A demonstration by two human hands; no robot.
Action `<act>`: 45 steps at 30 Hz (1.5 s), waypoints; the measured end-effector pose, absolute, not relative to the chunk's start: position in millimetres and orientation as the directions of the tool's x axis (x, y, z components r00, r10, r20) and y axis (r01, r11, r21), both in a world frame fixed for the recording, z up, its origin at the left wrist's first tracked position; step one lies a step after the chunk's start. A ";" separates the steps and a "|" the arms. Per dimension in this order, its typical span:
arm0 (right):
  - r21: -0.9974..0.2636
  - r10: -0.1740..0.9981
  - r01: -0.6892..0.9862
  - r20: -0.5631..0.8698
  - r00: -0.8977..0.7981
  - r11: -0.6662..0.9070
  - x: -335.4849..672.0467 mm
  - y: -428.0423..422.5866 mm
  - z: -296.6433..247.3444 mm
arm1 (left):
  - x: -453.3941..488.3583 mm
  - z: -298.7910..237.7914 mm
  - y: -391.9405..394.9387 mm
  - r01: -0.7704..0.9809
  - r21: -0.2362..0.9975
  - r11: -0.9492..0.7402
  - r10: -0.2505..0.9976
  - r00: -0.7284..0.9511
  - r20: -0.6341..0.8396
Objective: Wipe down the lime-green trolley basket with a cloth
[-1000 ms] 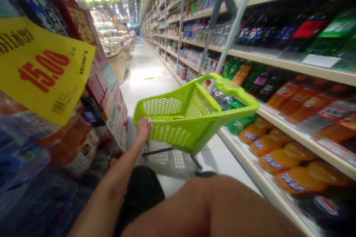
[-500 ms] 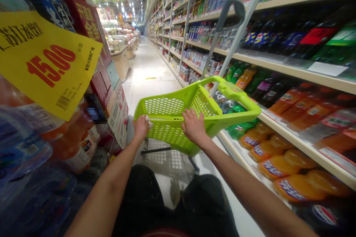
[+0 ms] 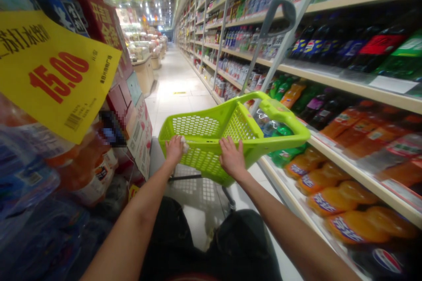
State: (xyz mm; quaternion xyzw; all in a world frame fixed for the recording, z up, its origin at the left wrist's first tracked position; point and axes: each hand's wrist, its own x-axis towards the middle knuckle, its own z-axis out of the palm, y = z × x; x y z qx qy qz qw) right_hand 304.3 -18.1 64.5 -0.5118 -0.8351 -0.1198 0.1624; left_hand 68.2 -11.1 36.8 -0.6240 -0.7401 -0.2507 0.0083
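A bright green plastic shopping cart (image 3: 198, 151) with perforated walls stands sideways before my knees, its handle toward the shelves on the right. My left hand (image 3: 174, 148) is closed at the near rim with a crumpled white wad (image 3: 185, 145), perhaps tissue or cloth, poking out by the thumb. Further right along the same rim, my right hand (image 3: 231, 157) has its fingers hooked over the edge. The part of the basket that shows holds nothing I can make out.
Shelves of drink bottles (image 3: 358, 224) run along the right. Close on the left are stacked packs, cartons (image 3: 140, 140) and a yellow price sign (image 3: 62, 74). A grey upright pole with a looped top (image 3: 278, 17) rises behind the cart. The tiled aisle (image 3: 169, 74) stretches ahead.
My left hand has slid right along the near rim, with the white wad still in it. My right hand has shifted slightly right. The cart stays in nearly the same place.
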 end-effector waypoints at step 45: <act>-0.154 0.720 0.834 0.600 -0.348 0.531 336.2 -34.3 84.3 | 160.2 77.0 -20.7 0.204 0.967 -0.153 0.987 -0.014 0.159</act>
